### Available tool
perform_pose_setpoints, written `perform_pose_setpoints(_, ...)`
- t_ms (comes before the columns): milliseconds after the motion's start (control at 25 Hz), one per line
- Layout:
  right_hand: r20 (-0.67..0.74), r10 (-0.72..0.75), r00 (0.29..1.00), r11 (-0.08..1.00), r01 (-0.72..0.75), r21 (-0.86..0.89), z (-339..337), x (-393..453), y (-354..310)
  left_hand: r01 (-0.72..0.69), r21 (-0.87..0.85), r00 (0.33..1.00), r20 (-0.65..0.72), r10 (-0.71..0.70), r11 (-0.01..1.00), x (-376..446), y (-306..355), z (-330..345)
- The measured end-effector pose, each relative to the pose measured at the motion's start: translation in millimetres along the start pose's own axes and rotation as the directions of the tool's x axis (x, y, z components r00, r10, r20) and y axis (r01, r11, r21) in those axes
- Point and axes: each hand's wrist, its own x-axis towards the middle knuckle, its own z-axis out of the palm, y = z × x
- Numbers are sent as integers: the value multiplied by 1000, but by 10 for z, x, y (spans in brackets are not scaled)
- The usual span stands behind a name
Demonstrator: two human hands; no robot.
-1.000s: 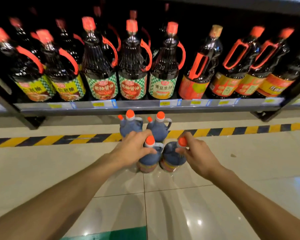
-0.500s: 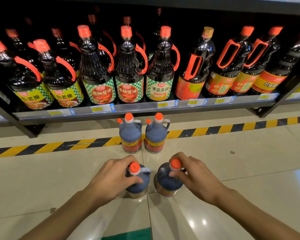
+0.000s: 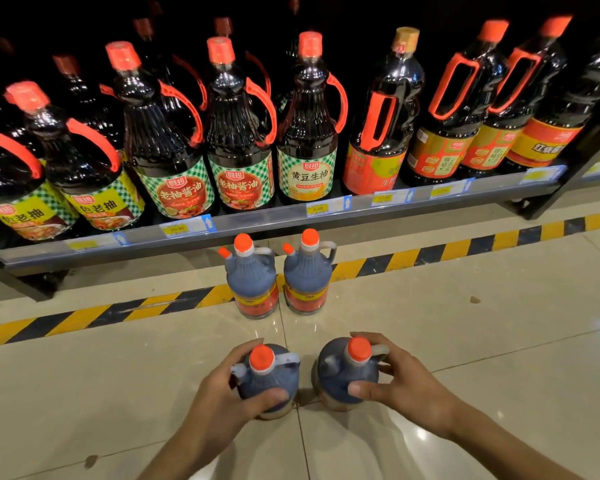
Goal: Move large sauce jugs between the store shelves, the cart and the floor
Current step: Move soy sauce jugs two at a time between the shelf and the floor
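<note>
Glossy beige floor tiles (image 3: 499, 375) reflect the ceiling lights. A yellow-and-black hazard stripe (image 3: 430, 256) runs across them in front of the rack. Yellow price tags (image 3: 315, 209) with blue arrow cards (image 3: 347, 203) sit along the rail. A small speck (image 3: 475, 300) lies on a tile.

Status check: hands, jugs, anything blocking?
Left hand grips near-left jug; right hand grips near-right jug. Both upright on floor tiles. Nothing blocking.
</note>
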Motion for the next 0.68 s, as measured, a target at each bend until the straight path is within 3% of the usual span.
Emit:
perform_pose_setpoints(280,88,10,996,979,-28,204,10,308,100,-16,-75,999,39,19,997,283,-119,-15)
perform_pose_setpoints(520,11,6,1000,876,-11,482,277,612,66,-36,-207,998,-50,26,978,499,9,124)
perform_pose_setpoints(680,-34,59,998,831,-30,555,325,732,24,-4,-282,995,-94,-24,959,599,45,160)
